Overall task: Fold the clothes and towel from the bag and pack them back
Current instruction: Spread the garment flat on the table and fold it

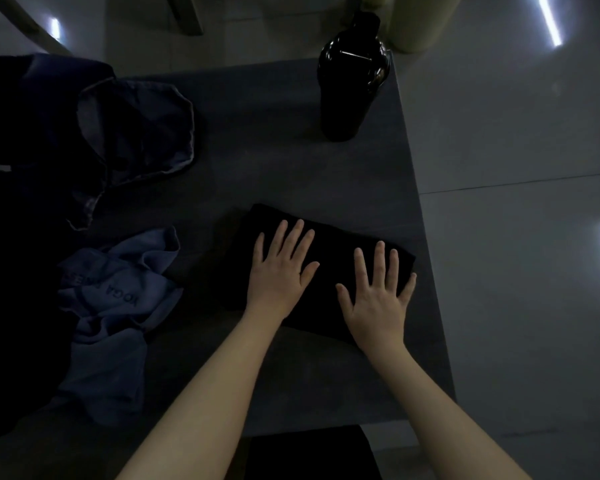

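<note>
While both palms lie flat with fingers spread, the folded black garment sits directly beneath them on the grey table, the left hand pressing its left half and the right hand its right half, neither curling round the cloth. Left of the garment lies a crumpled blue towel; beyond that, the dark blue bag. Beyond the garment stands 1 dark bottle.

Folded black garment: is looking like matt cloth.
Crumpled blue-grey towel: is showing soft, matt cloth.
Tall black bottle: is gleaming — glossy, smooth.
Grey tabletop: is looking matt.
</note>
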Demonstrator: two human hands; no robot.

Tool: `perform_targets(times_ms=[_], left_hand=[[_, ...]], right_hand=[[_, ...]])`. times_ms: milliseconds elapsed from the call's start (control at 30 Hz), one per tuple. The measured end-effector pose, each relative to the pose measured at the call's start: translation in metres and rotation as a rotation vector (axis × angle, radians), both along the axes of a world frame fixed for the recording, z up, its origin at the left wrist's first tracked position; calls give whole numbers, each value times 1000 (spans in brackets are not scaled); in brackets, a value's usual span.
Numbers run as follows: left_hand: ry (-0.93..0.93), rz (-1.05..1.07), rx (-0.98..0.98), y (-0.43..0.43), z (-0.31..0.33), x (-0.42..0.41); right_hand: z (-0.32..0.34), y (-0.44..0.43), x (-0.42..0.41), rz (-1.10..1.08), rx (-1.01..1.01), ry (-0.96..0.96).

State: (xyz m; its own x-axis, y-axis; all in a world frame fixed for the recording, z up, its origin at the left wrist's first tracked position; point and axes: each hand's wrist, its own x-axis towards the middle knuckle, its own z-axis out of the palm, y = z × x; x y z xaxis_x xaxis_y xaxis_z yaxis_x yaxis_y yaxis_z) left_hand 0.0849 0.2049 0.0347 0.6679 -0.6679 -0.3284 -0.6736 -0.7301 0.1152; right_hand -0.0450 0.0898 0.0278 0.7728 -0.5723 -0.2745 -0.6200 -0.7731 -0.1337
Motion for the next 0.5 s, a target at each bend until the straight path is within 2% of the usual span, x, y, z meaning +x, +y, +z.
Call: perform_targets(times_ms=[300, 400, 500], left_hand=[[-26, 74, -4, 21, -6, -11], [-38, 55, -23, 22, -7, -10], [-47, 21, -21, 25, -9, -8]], right_hand=[[5, 0, 3, 68, -80, 17], [12, -2, 7, 162, -124, -25], [9, 0, 11, 196, -66, -15]])
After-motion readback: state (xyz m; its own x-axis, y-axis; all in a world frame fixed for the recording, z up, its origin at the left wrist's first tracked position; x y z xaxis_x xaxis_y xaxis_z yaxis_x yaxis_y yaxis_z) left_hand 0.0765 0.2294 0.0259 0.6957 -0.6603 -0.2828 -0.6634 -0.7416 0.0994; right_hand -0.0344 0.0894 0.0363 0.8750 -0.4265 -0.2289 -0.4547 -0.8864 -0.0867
